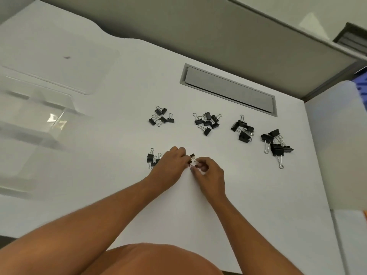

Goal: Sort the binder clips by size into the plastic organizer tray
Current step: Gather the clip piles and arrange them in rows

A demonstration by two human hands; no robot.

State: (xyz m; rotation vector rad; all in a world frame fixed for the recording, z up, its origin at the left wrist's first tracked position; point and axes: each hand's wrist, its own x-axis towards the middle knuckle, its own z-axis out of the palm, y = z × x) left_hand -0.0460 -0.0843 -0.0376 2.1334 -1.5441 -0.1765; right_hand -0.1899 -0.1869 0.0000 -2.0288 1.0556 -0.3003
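Black binder clips lie in heaps on the white table: a small-clip heap [161, 116], a second heap [207, 121], a third of larger clips [242, 130] and the largest clips [276, 144] at the right. Another small heap [152, 158] sits just left of my left hand [170, 165]. My left hand and my right hand [208, 173] meet at mid-table, both pinching tiny clips [192, 159] between their fingertips. The clear plastic organizer tray [39, 116] stands at the far left, apart from both hands.
A grey cable slot [228, 90] is set into the table behind the heaps. A grey partition wall runs along the back. The table's right edge drops off beyond the largest clips, near a white panel [337, 145].
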